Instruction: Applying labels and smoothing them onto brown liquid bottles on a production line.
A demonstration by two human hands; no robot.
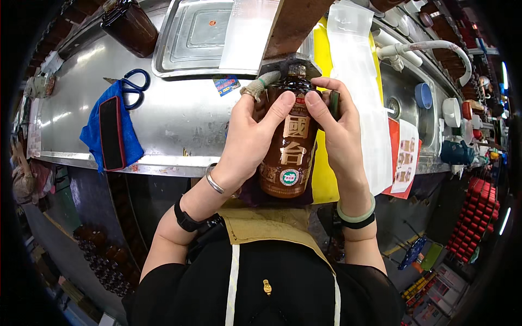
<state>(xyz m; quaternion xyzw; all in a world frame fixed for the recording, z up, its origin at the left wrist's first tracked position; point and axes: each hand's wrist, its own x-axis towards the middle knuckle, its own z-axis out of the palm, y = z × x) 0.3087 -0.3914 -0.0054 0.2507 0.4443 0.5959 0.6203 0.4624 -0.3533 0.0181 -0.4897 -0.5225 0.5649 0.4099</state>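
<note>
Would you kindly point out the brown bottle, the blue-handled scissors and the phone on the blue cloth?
brown bottle point(288, 157): head view, on the front of its body, below the thumbs.
scissors point(135, 87): head view, on the blue handle loops.
phone point(111, 132): head view, on the middle of its dark screen.

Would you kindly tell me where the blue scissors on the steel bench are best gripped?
Take the scissors by the blue loop handles, coming from above: they lie flat and bare on the bench, while the blades point left toward the blue cloth.
</note>
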